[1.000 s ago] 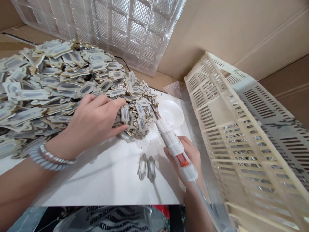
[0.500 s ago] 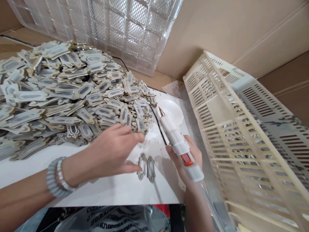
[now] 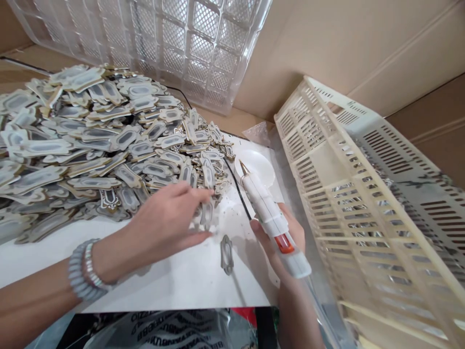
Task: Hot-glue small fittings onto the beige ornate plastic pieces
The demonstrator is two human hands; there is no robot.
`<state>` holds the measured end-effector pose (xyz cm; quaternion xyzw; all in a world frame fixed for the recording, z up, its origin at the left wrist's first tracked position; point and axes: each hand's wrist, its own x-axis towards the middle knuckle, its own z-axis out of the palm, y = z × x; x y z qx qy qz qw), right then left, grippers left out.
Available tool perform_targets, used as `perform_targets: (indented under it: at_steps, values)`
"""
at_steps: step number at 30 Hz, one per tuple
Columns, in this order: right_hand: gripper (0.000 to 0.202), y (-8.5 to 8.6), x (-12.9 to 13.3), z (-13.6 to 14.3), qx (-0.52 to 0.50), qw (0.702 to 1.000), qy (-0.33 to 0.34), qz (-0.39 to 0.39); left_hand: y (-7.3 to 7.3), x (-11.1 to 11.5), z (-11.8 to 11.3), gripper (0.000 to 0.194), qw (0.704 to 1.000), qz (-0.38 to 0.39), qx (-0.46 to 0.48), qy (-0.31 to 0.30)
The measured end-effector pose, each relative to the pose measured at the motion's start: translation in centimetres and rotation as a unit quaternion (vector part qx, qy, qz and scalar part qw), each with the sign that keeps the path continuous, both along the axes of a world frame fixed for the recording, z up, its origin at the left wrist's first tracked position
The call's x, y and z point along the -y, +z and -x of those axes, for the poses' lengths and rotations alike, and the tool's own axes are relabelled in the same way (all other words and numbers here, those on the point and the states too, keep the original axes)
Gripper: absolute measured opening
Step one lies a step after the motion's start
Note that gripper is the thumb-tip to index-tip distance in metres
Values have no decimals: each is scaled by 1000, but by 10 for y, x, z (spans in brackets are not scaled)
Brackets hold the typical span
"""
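My right hand [image 3: 290, 237] is wrapped round a white glue gun [image 3: 267, 208] with an orange-red window, its metal nozzle pointing up and left. At the right edge of the heap, my left hand [image 3: 165, 218] has its fingers and thumb around a small grey frame-shaped piece [image 3: 206, 214]; the piece is blurred and the exact contact is unclear. One similar grey piece [image 3: 227, 254] lies on the white board [image 3: 174, 291] between my hands. A large heap of these pieces [image 3: 90, 140] covers the board's left and back.
A round white dish [image 3: 256, 167] sits behind the nozzle. Beige plastic baskets [image 3: 327, 165] stand tilted on the right. A clear compartment tray [image 3: 174, 43] leans at the back against cardboard. A black cable [image 3: 238, 189] runs beside the heap, and a printed plastic bag [image 3: 163, 329] shows below the board.
Of the two pieces lying side by side, the left one is gone from its place, and a blurred piece is now higher up at my left fingers. The glue gun has barely shifted.
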<state>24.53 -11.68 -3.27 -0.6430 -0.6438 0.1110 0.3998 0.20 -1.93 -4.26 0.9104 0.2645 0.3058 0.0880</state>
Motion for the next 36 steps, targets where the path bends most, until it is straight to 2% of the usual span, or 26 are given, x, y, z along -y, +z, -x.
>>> perform_targets:
  at_steps: [3, 5, 9, 13, 28, 36]
  values:
    - [10, 3, 0, 4, -20, 999, 38, -6, 10, -11, 8, 40, 998, -15, 42, 52]
    - [9, 5, 1, 8, -32, 997, 75, -15, 15, -13, 10, 40, 995, -32, 53, 72]
    - [13, 2, 3, 13, -47, 992, 118, -4, 17, -12, 11, 38, 995, -39, 53, 76]
    - [17, -2, 4, 14, -48, 992, 115, 21, 16, -10, 10, 30, 996, -20, 54, 64]
    - [16, -2, 3, 13, -50, 991, 112, 49, 19, -9, 11, 27, 997, -39, 45, 58]
    - [16, -2, 3, 13, -59, 991, 111, 39, 20, -9, 11, 26, 996, -33, 44, 64]
